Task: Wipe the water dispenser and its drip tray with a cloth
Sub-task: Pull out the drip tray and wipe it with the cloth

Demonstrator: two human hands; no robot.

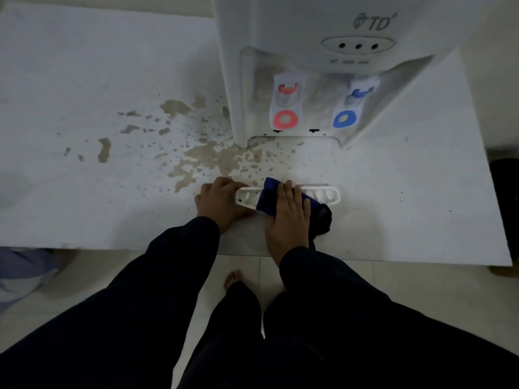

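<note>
the drip tray [288, 195] is out of the water dispenser [309, 66] and lies on the white table cover [84, 80], well in front of the empty slot at the dispenser's base. my left hand [219, 202] is closed around the tray's left end and pins it in place. my right hand [289, 217] lies flat, fingers together, pressing the dark blue cloth [269, 196] onto the middle of the tray. part of the cloth hangs off the tray's near edge beside my right wrist.

status, as i judge it: the tray stage is in progress. the cloth covers the centre section only; the ribbed cells at the left end and the right end are uncovered. i cannot tell from here whether those cells are already clean or wet.

remaining, as far as the view shows:
- finish both ends of the tray.
- wipe the dispenser body, the tap recess with the red tap [286, 108] and the blue tap [348, 108], and the tray slot, where specks are visible.
- refit the tray.

the brown stains [202, 153] on the cover to the left of the dispenser are outside the task as worded. whether the dispenser housing has been wiped yet cannot be determined.
</note>
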